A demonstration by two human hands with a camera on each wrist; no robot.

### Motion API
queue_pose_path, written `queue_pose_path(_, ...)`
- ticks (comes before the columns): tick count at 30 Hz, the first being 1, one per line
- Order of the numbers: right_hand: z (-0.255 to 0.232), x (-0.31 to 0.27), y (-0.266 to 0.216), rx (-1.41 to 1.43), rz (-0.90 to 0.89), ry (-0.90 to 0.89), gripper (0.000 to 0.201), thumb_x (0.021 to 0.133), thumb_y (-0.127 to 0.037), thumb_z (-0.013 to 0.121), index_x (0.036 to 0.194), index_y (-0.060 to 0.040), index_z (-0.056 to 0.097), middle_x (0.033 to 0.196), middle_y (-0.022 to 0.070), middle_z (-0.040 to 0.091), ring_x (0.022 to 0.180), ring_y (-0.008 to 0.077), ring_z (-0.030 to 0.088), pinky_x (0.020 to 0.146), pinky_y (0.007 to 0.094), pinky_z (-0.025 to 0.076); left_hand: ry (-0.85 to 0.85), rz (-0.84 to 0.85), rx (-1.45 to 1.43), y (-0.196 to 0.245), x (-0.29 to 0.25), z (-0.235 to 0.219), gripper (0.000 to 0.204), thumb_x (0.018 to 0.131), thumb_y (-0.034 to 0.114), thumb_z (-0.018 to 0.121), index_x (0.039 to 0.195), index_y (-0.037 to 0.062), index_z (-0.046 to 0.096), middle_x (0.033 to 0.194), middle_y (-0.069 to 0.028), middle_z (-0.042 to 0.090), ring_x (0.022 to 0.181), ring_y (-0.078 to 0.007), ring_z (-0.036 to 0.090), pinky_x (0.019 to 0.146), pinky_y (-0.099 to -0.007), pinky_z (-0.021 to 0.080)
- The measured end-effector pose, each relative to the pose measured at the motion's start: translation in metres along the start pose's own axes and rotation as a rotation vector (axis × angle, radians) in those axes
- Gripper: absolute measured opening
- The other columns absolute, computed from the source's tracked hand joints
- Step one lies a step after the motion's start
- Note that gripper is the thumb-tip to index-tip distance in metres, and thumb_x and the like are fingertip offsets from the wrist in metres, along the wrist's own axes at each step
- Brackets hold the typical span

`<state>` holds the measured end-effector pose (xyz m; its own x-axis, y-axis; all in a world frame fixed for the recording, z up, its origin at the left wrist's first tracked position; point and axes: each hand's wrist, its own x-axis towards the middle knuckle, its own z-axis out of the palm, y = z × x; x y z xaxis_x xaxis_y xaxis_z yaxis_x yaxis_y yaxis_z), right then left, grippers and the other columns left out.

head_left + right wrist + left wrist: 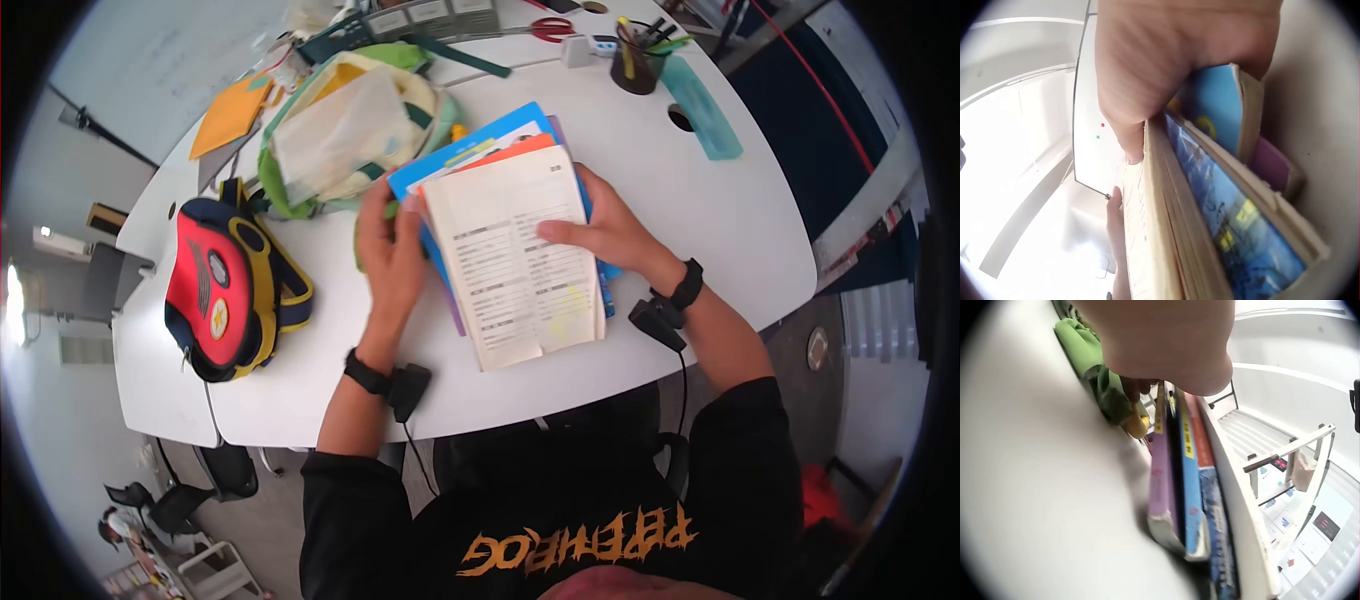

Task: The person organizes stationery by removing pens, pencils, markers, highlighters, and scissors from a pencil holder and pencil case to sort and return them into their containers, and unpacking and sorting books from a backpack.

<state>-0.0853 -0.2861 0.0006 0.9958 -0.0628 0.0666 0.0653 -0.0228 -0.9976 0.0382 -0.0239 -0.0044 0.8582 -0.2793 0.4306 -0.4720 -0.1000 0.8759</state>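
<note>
A stack of books lies between my two hands over the white table. On top is a book without a visible cover, its cream printed page [520, 265] facing up with a yellow mark low on the right. An orange edge [537, 144] and a blue book [408, 180] stick out beneath it. In the left wrist view, a purple book [1160, 465] is lowest. My left hand [392, 248] grips the stack's left side, thumb near the top edge. My right hand [622, 230] holds the right side, thumb lying on the printed page, its other fingers hidden underneath.
A red and navy backpack [215, 290] lies at the left, with an open green and cream bag [345, 130] behind it. Farther back are an orange envelope [232, 115], red scissors [553, 29], a pen holder [633, 72] and a teal case [702, 108].
</note>
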Motion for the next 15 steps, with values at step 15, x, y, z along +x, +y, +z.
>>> queue_pose_path(15, -0.011, -0.001, 0.005, -0.081, 0.001, 0.05, 0.084, 0.083, -0.033, 0.092, 0.143, 0.0087, 0.049, 0.135, 0.0234, 0.067, 0.124, 0.028, 0.067, 0.108, 0.0373, 0.052, -0.271, 0.158, 1.053, -0.024, 0.103, 0.016, 0.063, 0.101, 0.058, 0.062, 0.128, 0.0026, 0.075, 0.157, -0.0352, 0.047, 0.148, -0.0496, 0.041, 0.12, -0.0589, 0.031)
